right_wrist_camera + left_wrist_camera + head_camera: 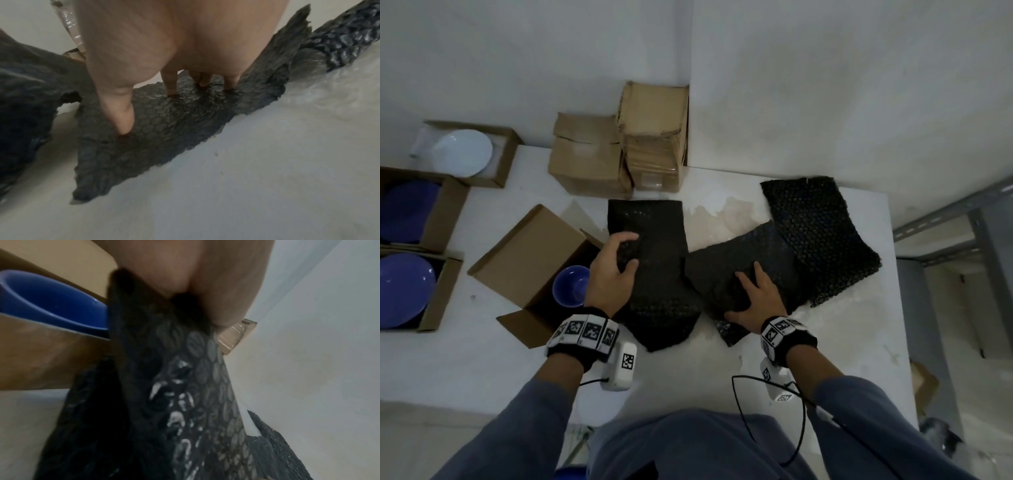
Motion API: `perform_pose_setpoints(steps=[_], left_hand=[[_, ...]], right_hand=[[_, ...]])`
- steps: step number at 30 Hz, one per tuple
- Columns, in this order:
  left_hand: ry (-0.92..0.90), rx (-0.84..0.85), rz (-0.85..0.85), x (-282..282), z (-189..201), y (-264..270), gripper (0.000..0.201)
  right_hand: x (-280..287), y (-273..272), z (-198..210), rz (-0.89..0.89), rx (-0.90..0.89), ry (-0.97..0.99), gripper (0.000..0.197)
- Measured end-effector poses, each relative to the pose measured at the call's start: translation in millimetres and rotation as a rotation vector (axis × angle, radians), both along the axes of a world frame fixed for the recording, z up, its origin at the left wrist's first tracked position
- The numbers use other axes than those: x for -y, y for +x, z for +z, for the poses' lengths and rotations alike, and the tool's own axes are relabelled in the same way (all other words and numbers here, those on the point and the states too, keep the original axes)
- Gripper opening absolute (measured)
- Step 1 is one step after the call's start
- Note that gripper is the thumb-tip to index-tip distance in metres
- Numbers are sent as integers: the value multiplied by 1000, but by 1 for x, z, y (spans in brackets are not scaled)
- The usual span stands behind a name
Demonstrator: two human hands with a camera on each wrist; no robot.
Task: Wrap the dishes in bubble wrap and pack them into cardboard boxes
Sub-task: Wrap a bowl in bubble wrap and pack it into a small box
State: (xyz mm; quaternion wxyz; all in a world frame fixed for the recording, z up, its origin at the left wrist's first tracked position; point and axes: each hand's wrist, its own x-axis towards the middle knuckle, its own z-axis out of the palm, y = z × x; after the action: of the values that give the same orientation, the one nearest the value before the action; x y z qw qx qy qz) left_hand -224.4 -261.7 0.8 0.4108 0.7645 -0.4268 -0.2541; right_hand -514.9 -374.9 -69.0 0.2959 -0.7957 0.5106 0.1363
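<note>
Bubble wrap, three black sheets, lies at the table's centre and toward two o'clock. The left hand [616, 265] pinches a fold of the left sheet [654, 274], fingers and thumb curled round it; the right hand [755, 301] presses spread, straight fingers on the middle sheet [750, 260]. Sheets are likely being separated. Next, fetching the blue bowl [570, 286] from the open box [527, 260] at nine o'clock seems needed

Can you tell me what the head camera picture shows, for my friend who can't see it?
A person's left hand grips one black bubble wrap sheet while the right hand presses flat on a second sheet on a white table. A small blue bowl sits in an open cardboard box to the left.
</note>
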Motion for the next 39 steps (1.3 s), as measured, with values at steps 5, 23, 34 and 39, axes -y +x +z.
perform_pose_setpoints(steps=[5, 23, 34, 39], left_hand=[[150, 43, -183, -5, -15, -8, 40], [575, -320, -683, 13, -42, -111, 69], [163, -914, 87, -14, 59, -64, 45], [80, -699, 245, -36, 65, -50, 28]], right_hand=[[-20, -5, -6, 97, -104, -59, 117], [3, 21, 72, -429, 676, -139, 32], [-37, 45, 76, 181, 635, -224, 41], [-69, 73, 82, 443, 610, -198, 60]])
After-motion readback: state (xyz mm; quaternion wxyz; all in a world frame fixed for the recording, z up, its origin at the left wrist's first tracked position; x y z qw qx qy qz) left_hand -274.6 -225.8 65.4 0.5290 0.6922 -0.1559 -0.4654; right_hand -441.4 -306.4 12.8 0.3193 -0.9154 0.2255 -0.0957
